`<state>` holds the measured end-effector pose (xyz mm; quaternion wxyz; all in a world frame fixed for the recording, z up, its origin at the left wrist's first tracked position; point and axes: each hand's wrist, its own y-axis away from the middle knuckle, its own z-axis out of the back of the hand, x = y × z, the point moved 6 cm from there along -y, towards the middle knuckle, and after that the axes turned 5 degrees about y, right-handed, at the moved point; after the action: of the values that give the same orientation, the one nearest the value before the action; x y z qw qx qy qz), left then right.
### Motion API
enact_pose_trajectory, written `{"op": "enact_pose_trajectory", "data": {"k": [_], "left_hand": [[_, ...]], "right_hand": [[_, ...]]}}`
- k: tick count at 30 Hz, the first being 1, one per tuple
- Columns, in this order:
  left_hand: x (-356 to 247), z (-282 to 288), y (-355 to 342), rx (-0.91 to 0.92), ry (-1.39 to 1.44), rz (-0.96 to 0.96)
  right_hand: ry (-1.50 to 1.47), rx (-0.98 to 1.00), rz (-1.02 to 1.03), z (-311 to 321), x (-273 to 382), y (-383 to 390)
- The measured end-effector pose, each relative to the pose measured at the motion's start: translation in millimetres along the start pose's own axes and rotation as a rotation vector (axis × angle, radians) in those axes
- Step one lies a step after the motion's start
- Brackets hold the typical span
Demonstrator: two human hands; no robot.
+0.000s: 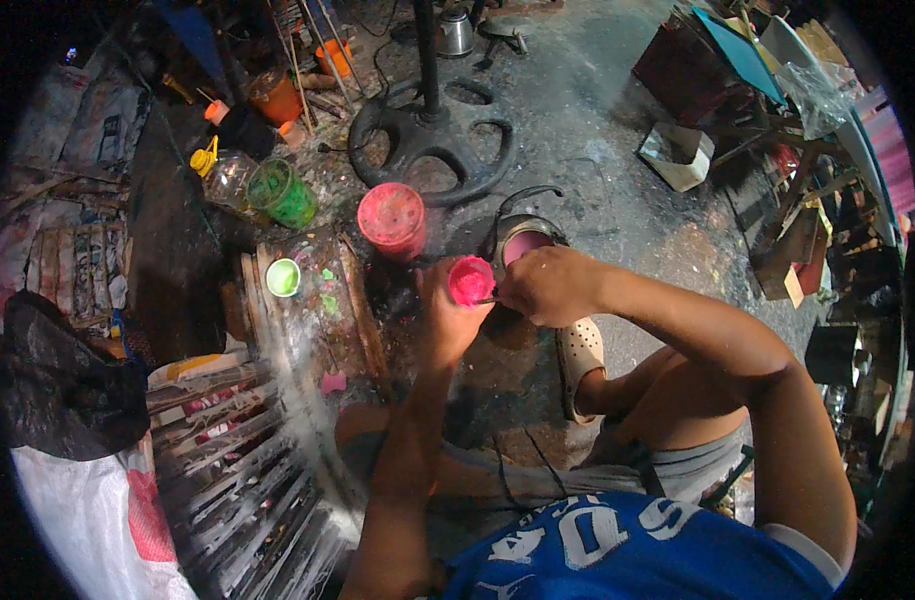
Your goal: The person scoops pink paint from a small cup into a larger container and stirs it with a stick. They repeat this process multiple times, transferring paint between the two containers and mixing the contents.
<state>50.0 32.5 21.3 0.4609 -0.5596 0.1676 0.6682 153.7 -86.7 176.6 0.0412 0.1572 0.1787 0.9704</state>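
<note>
My left hand (448, 315) grips a small cup of bright pink paint (471, 278) upright. My right hand (543, 285) is closed on a thin dark stick (491, 298) at the cup's right rim; its far end is hard to make out. Just behind my right hand stands a metal pot (526, 240) with pink contents and a black handle. Beyond the cup is a larger pink plastic container (391, 220). To the left, a small cup of pale green paint (283, 276) sits on a stained board (351, 330) with green spots.
A green container (281, 195), a yellow-capped jug (228, 177) and a black wheel-shaped stand base (433, 150) lie beyond. Long sticks (228, 470) and a black bag (68, 380) are at left. Boxes (676, 155) are at right. My sandalled foot (581, 365) is below my right hand.
</note>
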Motion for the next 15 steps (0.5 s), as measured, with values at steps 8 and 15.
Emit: {"op": "enact_pose_trajectory", "data": {"k": [8,15], "left_hand": [[-13,-12,-12,-0.001,-0.085,-0.148],[-21,-11,-11,0.018,-0.156,-0.141]], "right_hand": [[0.330,0.091,-0.160,-11,28,-16],[0.576,-0.107,0.015,25,26,-23]]}}
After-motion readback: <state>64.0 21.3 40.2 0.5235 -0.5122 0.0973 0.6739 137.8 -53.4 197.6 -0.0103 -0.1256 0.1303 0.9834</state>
